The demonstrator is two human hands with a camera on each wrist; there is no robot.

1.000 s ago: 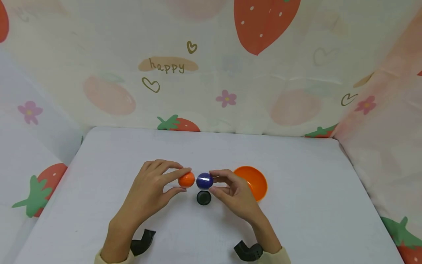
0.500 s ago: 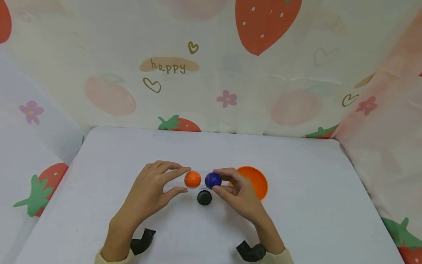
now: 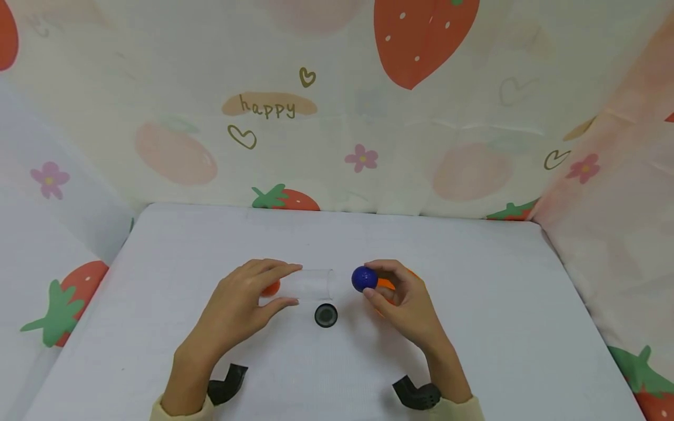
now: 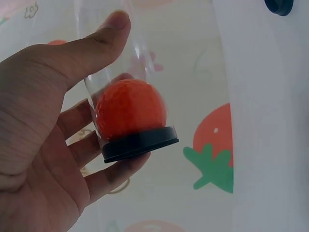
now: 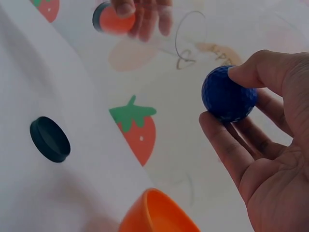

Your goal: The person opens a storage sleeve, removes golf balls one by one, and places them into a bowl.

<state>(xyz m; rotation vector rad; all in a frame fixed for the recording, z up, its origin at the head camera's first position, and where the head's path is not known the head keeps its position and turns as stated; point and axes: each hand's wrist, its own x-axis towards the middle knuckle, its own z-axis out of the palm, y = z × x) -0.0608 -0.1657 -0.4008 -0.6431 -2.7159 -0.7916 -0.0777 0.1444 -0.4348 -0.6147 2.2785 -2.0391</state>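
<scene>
My left hand (image 3: 237, 304) holds a clear plastic tube (image 3: 314, 285) lying sideways, its uncapped mouth toward the right. A black cap (image 4: 141, 144) closes the tube's other end, and an orange ball (image 4: 130, 107) rests against it inside. Thumb and fingers wrap the tube near that end in the left wrist view. Just right of the mouth, my right hand (image 3: 408, 304) pinches a dimpled blue golf ball (image 5: 228, 94) between thumb and fingers, outside the tube. A loose black cap (image 3: 326, 316) lies on the table below the mouth.
An orange bowl (image 5: 137, 215) stands behind the right hand, mostly hidden by it in the head view. The white table (image 3: 500, 327) meets a strawberry-print cloth (image 3: 337, 117) at its back and sides. Black wrist mounts (image 3: 227, 384) sit at both wrists.
My right hand has drawn the blue golf ball rightward, away from the tube's mouth. The orange ball has moved left inside the tube to its capped end. The left hand stays nearly still.
</scene>
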